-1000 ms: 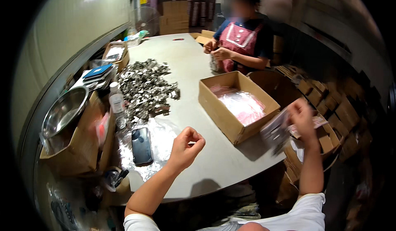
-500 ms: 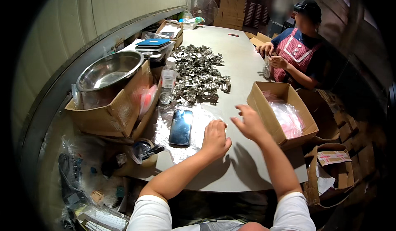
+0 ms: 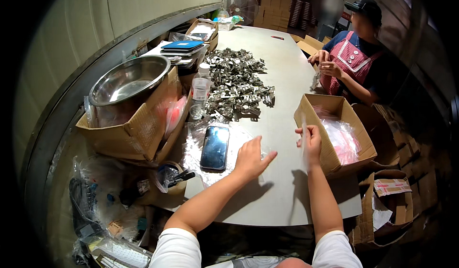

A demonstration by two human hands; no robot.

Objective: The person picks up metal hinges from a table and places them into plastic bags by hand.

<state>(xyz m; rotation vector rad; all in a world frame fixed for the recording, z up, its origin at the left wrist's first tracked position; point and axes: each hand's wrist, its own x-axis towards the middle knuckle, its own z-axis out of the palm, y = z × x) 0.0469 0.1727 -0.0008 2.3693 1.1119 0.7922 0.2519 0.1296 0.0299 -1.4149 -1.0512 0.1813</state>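
Note:
My left hand hovers low over the table beside a clear plastic sheet or bag, its thumb spread away from the fingers. Further right, my right hand pinches a thin clear plastic bag, which hangs nearly edge-on. Close by stands an open cardboard box with clear, pink-marked plastic bags inside. A dark smartphone lies on the plastic to the left of my left hand. Beyond it spreads a heap of small shiny metal clips or brackets.
At the left, a steel bowl rests on a cardboard box. A clear plastic bottle stands by the metal heap. Across the table's right side, a co-worker in a checked apron handles something small. More open boxes stand at lower right.
My right hand has moved right toward the box and now holds a clear plastic bag. My left thumb has spread outward. The view has shifted slightly.

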